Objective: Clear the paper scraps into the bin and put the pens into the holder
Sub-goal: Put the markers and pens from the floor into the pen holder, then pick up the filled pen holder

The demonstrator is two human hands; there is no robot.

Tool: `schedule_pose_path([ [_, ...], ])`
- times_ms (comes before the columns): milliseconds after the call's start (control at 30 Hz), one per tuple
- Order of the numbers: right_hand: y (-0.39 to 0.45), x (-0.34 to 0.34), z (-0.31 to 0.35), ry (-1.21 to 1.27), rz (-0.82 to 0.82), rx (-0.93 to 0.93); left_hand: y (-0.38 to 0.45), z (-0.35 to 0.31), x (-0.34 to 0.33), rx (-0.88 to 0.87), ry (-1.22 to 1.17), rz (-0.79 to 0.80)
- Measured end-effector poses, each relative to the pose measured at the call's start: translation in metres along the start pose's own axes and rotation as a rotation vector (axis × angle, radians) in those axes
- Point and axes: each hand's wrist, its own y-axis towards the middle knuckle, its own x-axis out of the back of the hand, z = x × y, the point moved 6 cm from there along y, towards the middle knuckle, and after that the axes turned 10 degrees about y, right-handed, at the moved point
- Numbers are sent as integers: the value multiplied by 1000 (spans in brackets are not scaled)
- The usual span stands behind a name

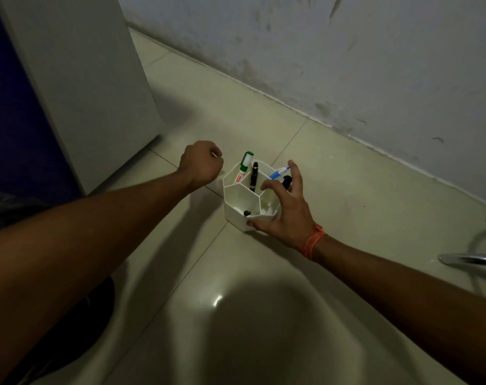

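Dimly lit floor, holder half covered by the right hand

Mostly the scene is dark, so small details are hard to read. The white holder (242, 201) stands on the tiled floor (347, 195), and it has several compartments. Its right side is hidden behind the right hand (285, 212), so I cannot tell how many compartments are there. This hand is spread over the holder with an open grip: the thumb touches the near lower rim, and the fingers curve above the right compartments without closing on anything. A black object (286, 181) behind the fingers is mostly covered; what it is cannot be said. A blue and white pen (278, 172) leans out at the far right, with only its upper part visible.

In the far left compartment stands a green-capped marker (243, 166), and beside it a black pen (253, 176), both tilted. At the near rim a small black piece (246, 213) is seen, too small to identify.

The left hand (201, 163) is just left of the holder, apart from it, with the grip closed in a fist; whether it holds something I cannot tell.

A pale cabinet (83, 79) stands at the left, a stained wall (347, 51) behind, and metal tubes (470, 259) are cut off at the right edge.
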Motion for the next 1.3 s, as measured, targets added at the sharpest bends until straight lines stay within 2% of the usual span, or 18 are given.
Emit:
schedule_pose_path([
  [167,9,13,3,19,-37,-33,-15,11,1,207,-222,-89],
  [267,15,29,19,21,-55,-68,-22,5,15,210,-292,-68],
  [467,30,106,92,26,-20,-161,-47,-30,108,268,-420,-117],
  [667,60,247,224,-23,30,-187,-108,-98,261,360,-486,-149],
  [767,94,325,313,-44,33,-160,-144,-143,357,397,-517,-135],
  [867,128,388,394,-48,23,-150,-169,-185,442,355,-508,-100],
  [1000,175,449,509,-31,31,-105,-195,-224,569,283,-519,-205],
  [1167,229,457,593,-15,3,-42,-181,-209,676,371,-645,-389],
  [1300,271,412,647,2,47,-14,-157,-158,735,369,-640,-415],
])
